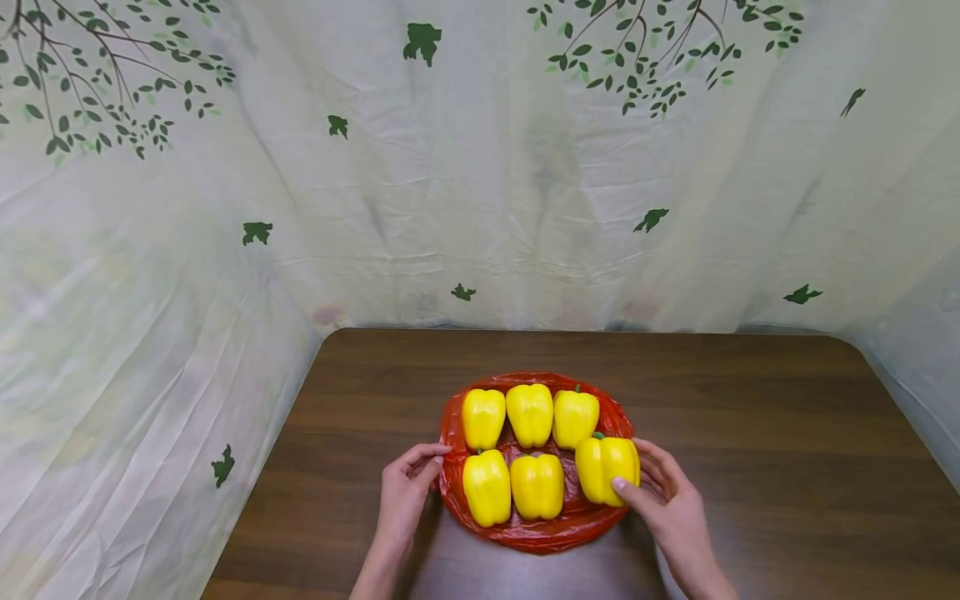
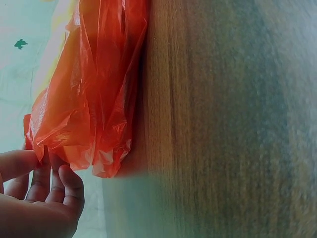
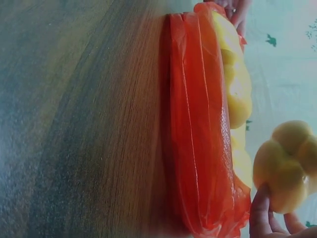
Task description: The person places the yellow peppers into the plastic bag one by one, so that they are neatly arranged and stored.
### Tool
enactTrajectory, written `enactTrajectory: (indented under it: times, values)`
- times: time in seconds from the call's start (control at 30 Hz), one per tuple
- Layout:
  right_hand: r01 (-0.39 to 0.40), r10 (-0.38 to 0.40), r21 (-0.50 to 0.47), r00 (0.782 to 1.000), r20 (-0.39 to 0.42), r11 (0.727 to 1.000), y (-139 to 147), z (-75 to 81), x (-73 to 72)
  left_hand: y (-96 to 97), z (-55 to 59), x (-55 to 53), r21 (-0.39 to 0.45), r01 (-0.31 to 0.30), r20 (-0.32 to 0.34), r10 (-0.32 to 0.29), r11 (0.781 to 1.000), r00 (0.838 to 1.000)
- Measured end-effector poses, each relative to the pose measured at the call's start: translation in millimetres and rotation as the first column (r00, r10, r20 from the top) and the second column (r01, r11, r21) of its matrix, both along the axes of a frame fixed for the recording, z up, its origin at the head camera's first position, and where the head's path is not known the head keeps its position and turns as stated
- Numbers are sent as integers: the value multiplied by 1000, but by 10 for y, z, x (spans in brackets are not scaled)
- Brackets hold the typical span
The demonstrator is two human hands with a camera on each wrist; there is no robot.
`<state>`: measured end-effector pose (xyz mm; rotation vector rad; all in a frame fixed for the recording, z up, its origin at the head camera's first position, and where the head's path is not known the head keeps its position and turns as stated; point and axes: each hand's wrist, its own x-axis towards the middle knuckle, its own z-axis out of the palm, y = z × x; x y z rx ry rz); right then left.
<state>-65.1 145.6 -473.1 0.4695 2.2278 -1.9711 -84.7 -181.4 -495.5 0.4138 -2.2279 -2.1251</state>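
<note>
At the lower centre of the head view, the left hand pinches the left edge of the red plastic bag; the left wrist view shows the thumb and fingers closed on a crumpled corner of the film. At the lower right, the right hand grasps the near-right yellow pepper, its thumb on the front and its fingers curled behind; in the right wrist view that pepper seems to sit slightly clear of the bag. Just beyond the hands, the bag lies flat on the brown wooden table, carrying six yellow peppers in two rows of three, the near row in the middle of the frame and the far row above it. Past the table hangs a pale cloth backdrop printed with green leaves.

The step in hand looks like setting or taking the sixth pepper at the end of the near row while the bag is held steady. The next move calls for keeping the bag edge pinned so that the film does not slide, and for guiding the pepper without knocking its neighbour.
</note>
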Motion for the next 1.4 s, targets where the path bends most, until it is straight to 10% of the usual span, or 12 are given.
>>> enactTrajectory:
  times: [1.4]
  values:
    - [-117,109,350,993,44,930,-151,-113,-76,-16,-18,-1,-16,6,8,-6,1000,1000]
